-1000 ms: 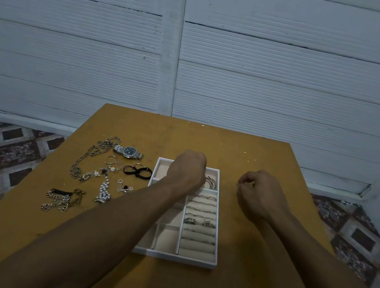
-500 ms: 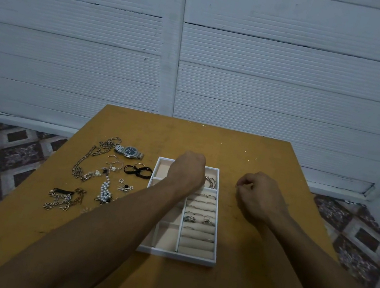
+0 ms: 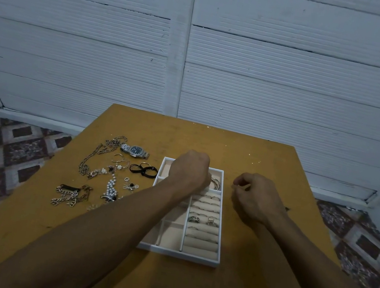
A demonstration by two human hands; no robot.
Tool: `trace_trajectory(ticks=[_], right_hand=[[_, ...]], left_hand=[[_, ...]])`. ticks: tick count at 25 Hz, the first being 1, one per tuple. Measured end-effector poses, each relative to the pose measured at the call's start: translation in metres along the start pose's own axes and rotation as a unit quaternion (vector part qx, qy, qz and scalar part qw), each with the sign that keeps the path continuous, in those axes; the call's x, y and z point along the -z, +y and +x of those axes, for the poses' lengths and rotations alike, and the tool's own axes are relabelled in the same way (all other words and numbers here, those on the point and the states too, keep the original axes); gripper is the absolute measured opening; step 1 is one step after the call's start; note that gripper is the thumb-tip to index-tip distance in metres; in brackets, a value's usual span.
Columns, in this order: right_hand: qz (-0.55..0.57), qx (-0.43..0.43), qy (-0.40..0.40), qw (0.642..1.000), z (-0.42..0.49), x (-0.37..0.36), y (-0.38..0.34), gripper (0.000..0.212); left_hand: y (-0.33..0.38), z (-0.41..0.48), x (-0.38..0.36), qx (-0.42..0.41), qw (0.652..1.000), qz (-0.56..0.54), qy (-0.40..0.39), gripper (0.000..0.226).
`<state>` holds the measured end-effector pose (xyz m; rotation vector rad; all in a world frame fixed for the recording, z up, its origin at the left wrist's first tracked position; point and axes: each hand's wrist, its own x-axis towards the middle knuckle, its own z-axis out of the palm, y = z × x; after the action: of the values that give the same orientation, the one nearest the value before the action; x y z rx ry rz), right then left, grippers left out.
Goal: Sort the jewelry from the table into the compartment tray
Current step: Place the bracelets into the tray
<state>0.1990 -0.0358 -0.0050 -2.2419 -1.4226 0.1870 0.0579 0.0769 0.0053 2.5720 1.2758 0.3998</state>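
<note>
Jewelry status: partly sorted. The tray [image 3: 178, 254] sits at the middle of the worktop [image 3: 184, 287]. Its right column of rolls carries several rings [image 3: 203, 220], and the far right compartment holds bangles [image 3: 215, 183]. Unsorted stock lies left of the tray, apart from it: a watch [image 3: 135, 151], chains [image 3: 70, 195], a pearl string [image 3: 111, 187] and a black band [image 3: 143, 170].

My left grip [image 3: 189, 171] sits knuckles-up over the tray's far compartments, just beside the bangles. Its fingers are curled under and hidden, so I cannot tell whether they enclose an item. Its position matches that of a second ago: no travel.

My right grip [image 3: 258, 199] hovers right of the tray, above the worktop. Change noted: it was a tight fist a second ago, and now the thumb and forefinger tips are forward and together. Whether they pinch a small piece is too small to tell.

Judgement: a placement into the far compartments is in hand, and most of the pile remains.
</note>
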Motion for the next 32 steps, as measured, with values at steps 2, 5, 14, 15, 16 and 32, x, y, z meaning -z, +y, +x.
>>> trace_trajectory(ticks=[2, 5, 14, 15, 16, 32], right_hand=[[0.014, 0.013, -0.002, 1.0, 0.001, -0.002, -0.013, 0.026], [0.018, 0.043, 0.006, 0.999, 0.006, -0.005, -0.038, 0.026], [-0.066, 0.112, -0.032, 0.991, 0.031, -0.044, -0.125, 0.035], [-0.072, 0.117, -0.035, 0.99, 0.035, -0.05, -0.134, 0.034], [-0.078, 0.122, -0.039, 0.989, 0.039, -0.054, -0.143, 0.033], [-0.243, 0.123, -0.093, 0.958, 0.065, -0.1, -0.197, 0.014]], left_hand=[[-0.01, -0.007, 0.009, -0.004, 1.0, -0.016, 0.009, 0.018], [-0.034, -0.019, 0.024, -0.009, 0.999, -0.027, 0.022, 0.022], [-0.161, -0.039, 0.063, 0.08, 0.995, 0.012, 0.055, 0.023], [-0.173, -0.04, 0.065, 0.085, 0.995, 0.013, 0.051, 0.025], [-0.184, -0.04, 0.067, 0.09, 0.995, 0.014, 0.046, 0.027], [-0.224, -0.024, 0.071, 0.026, 0.995, 0.076, -0.055, 0.041]])
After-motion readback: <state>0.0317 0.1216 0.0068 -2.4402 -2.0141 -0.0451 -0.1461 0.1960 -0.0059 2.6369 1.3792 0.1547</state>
